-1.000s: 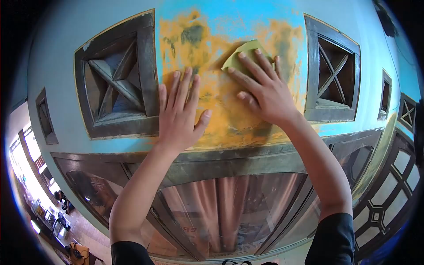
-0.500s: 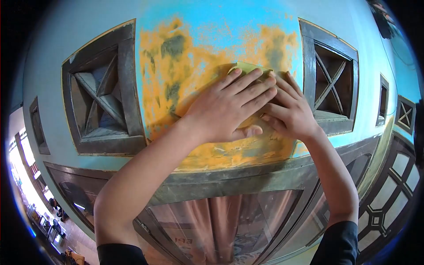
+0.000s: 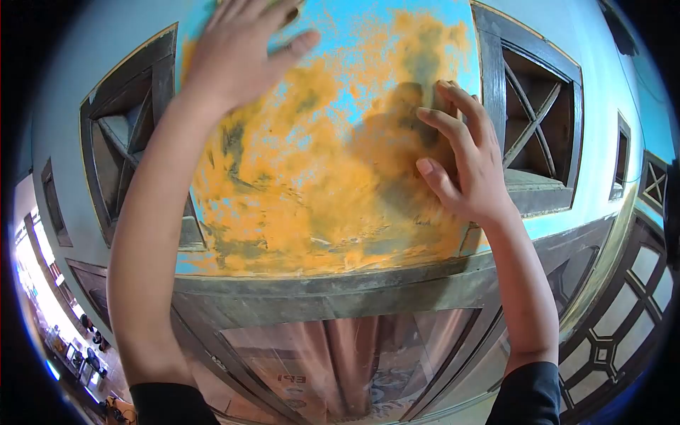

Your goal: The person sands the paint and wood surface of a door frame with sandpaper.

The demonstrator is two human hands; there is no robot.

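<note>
My left hand (image 3: pixel 244 57) is raised at the upper left of the wall patch, fingers stretched out and thumb apart. Its fingertips run past the top edge of the view, and whatever may lie under them is hidden. Beside the right edge of the patch, my right hand (image 3: pixel 471 156) is open with fingers spread and slightly bent, close to the wall; I see nothing in it. Between the hands lies the wall patch (image 3: pixel 319 177), blotched orange over light blue with dark grey smears. The yellow-green sheet, which looks like sandpaper, is out of sight.
A dark wooden vent frame with crossed bars (image 3: pixel 542 127) is set in the wall at right, and a similar vent frame (image 3: pixel 188 234) at left. Below runs a wooden beam (image 3: pixel 333 294) above a glass pane with brown curtains (image 3: pixel 347 361). A panelled door (image 3: pixel 616 319) stands far right.
My left hand has moved up and left, away from my right hand. My right hand has shifted slightly and its fingers have lifted apart. The yellow-green sheet no longer shows.
</note>
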